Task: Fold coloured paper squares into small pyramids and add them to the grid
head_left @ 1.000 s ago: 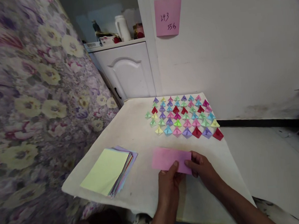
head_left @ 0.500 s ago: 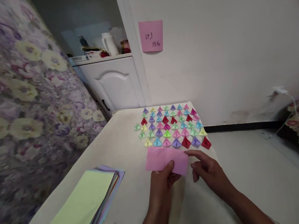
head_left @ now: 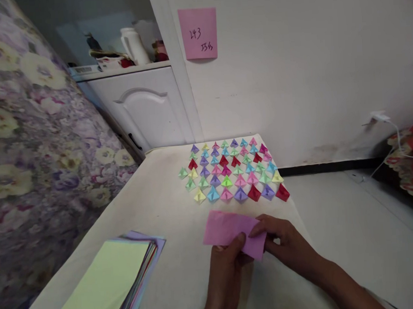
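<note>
A folded pink sheet of paper (head_left: 228,227) is held just above the white table (head_left: 161,213) near its front edge. My left hand (head_left: 227,269) pinches its lower edge with thumb on top. My right hand (head_left: 285,245) grips its right corner, fingers curled over the paper. Beyond them lie several small folded paper shapes (head_left: 232,174) in many colours, set out in rows. A stack of coloured paper sheets (head_left: 109,286), light green on top, lies at the front left of the table.
A flowered cloth surface (head_left: 34,151) rises at the left. A white cabinet (head_left: 144,107) with a jug (head_left: 133,46) stands behind. A pink note (head_left: 198,33) is stuck on the wall. A plug and white cable (head_left: 382,120) hang at the right, above pale floor.
My right hand, apart from the sheet half a second ago, has closed on its right corner again. The view has shifted, so the stack sits lower left in frame.
</note>
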Demonstrator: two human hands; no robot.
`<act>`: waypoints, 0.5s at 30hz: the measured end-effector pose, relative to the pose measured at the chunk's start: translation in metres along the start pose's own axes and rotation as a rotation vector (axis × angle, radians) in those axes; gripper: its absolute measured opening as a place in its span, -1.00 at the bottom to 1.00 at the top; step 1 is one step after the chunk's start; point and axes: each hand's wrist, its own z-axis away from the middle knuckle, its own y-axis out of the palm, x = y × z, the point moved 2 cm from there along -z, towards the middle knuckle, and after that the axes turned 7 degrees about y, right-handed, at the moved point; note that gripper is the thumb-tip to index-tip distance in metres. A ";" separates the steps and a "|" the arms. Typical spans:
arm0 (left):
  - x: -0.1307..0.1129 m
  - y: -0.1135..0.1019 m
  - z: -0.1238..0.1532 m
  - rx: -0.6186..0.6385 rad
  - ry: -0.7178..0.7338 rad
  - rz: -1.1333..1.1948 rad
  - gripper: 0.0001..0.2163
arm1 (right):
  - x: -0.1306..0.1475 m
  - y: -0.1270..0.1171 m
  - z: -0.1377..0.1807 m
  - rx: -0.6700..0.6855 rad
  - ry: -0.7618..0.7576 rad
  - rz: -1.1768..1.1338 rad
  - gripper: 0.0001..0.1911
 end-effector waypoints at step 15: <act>0.005 -0.018 0.000 0.018 0.012 -0.036 -0.76 | -0.004 0.014 -0.005 -0.101 0.262 -0.258 -0.93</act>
